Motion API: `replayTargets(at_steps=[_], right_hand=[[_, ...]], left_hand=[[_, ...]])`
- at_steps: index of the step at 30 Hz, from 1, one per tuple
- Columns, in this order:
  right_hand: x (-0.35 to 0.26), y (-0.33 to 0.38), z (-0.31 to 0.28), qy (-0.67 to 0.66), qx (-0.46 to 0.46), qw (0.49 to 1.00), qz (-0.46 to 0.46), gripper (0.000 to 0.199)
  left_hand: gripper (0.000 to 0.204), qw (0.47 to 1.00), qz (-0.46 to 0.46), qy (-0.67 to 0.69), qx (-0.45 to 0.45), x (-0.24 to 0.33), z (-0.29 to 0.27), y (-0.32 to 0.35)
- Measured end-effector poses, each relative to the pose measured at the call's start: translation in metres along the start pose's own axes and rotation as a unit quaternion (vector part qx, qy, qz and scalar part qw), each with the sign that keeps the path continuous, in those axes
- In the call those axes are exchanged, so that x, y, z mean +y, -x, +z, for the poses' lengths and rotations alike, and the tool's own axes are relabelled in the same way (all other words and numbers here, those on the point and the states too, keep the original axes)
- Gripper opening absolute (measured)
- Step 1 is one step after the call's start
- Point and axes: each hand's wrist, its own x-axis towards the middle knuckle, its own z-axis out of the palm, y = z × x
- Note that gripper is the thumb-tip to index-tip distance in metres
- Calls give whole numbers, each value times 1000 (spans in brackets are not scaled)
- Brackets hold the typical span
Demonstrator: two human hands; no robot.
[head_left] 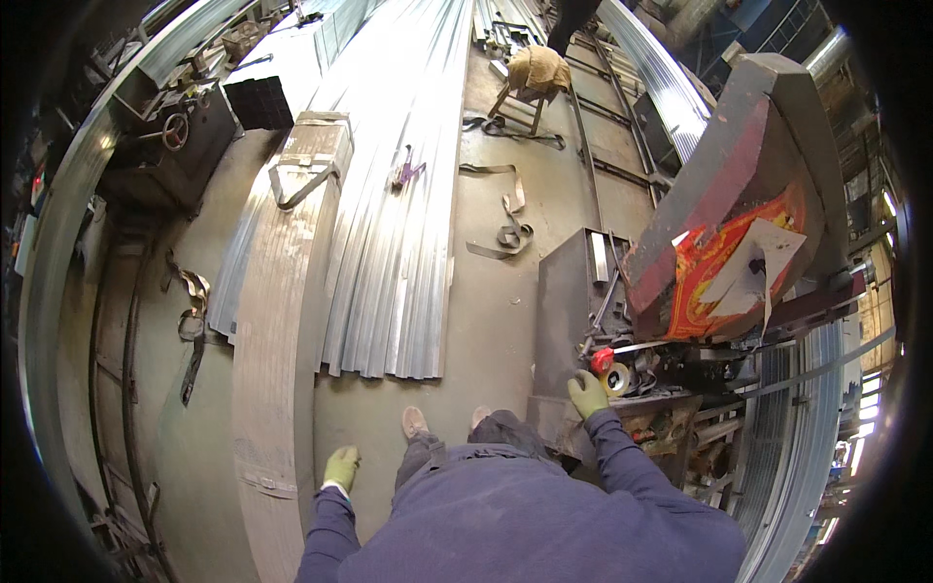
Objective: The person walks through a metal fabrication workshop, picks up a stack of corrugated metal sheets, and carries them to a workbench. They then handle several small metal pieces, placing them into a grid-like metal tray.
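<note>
In a yellow-green glove, my right hand (587,394) is at the near edge of a grey metal cabinet (562,325), its fingers apart and nothing visible in it. Just beyond its fingertips lies a red tape measure (603,360), with a roll of tape (615,380) beside it. Small metal parts and tools clutter the cabinet's top. On the other side, my left hand (340,468), gloved alike, hangs low near a long brown-wrapped bundle (277,340). Its fingers are loosely bent, and I see nothing held.
Long silvery metal profiles (389,291) lie ahead, with a purple tool (406,173) on them. Straps (510,228) lie on the floor near a cloth-covered stool (536,78). A large grey-and-red machine housing (748,185) overhangs the right; a machine with a handwheel (175,131) stands far left.
</note>
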Motion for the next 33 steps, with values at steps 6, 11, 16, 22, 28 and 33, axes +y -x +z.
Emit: replayTargets(at_steps=[6,11,16,22,28,33], right_hand=[[-73,-63,11,33,-47,998,-28,46],[-130,-140,51,-2,-83,994,-67,48],[-210,-244,118,-33,-167,981,-96,54],[-271,-352,177,-6,-281,953,-114,59],[-298,-421,161,-2,-343,933,-111,61],[-297,-463,153,-3,-326,939,-106,58]], left_hand=[[29,968,14,-224,-115,-57,25,24],[43,970,-103,-200,-94,-68,62,23],[53,991,-68,-118,8,-2,108,-8],[55,982,-120,-2,146,99,162,-24],[49,978,-103,-62,168,126,199,-18],[45,977,-166,-116,65,140,189,-48]])
